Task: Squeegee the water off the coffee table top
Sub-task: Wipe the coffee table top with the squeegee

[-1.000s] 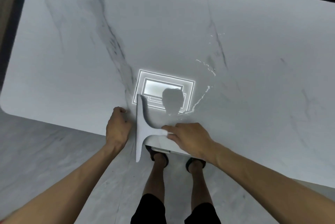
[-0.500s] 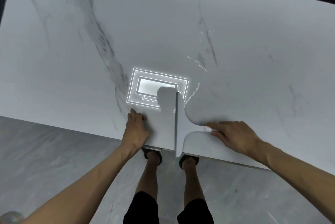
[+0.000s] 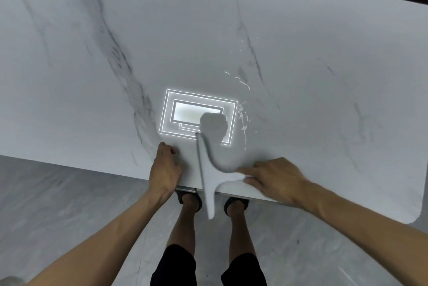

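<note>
At the near edge: the white squeegee (image 3: pixel 206 170) sits on the marble bench (image 3: pixel 324 77). Its long blade runs away from me; the far tip reaches the bright reflection, and the near tip hangs past the bench edge over the floor.
Right grip: my right grip (image 3: pixel 275 181) is clamped on the squeegee's handle, fingers curled round its end. The handle curves off the middle of the blade toward the right, and my palm is low over the bench beside the edge.
Left grip: my left grip (image 3: pixel 165 170) rests on the bench just left of the blade, not touching it. Its fingers are curled in with the knuckles on the marble, and it holds nothing.
Water: thin streaks and droplets (image 3: pixel 242 119) glint on the bench to the right of the blade's far tip, with a few more scattered farther back along a grey vein.
Reflection: a rectangular ceiling light (image 3: pixel 185 112) mirrors in the bench top, partly covered by the shadow of my head.
Below the edge: my feet (image 3: pixel 188 197) in dark sandals stand on the grey floor (image 3: pixel 69 193), one on each side of the overhanging blade tip.
</note>
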The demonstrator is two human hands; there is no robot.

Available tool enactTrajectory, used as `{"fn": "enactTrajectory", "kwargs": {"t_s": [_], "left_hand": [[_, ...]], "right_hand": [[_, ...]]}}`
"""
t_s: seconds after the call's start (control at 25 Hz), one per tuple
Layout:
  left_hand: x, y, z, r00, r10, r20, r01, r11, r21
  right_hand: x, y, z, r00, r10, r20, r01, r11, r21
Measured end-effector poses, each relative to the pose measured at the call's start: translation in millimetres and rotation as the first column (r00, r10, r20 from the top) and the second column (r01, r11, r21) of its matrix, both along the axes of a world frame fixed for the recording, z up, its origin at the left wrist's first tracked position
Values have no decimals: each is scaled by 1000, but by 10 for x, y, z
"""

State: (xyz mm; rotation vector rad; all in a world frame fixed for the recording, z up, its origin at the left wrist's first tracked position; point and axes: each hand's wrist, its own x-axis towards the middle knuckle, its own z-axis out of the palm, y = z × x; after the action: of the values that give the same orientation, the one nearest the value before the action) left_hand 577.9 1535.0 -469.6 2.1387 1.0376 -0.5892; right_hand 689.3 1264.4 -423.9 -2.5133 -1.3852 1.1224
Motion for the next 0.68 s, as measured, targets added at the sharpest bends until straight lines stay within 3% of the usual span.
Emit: {"fn": "enactTrajectory", "kwargs": {"t_s": [0.16,0.44,0.68], "left_hand": [[8,-81,-12,1000,-6,17,6,1000,-3],[169,-469,-97,982,-180,-58,183,982,47],[296,-762,-69,987,-157,-33,157,988,-5]], "right_hand": [[-207,333,-230,991,126,-35,-127,992,-23],[448,-826,-64,999,-32,20,34,993,-109],[947,-1529,187,992,-25,127,53,974,-220]]}}
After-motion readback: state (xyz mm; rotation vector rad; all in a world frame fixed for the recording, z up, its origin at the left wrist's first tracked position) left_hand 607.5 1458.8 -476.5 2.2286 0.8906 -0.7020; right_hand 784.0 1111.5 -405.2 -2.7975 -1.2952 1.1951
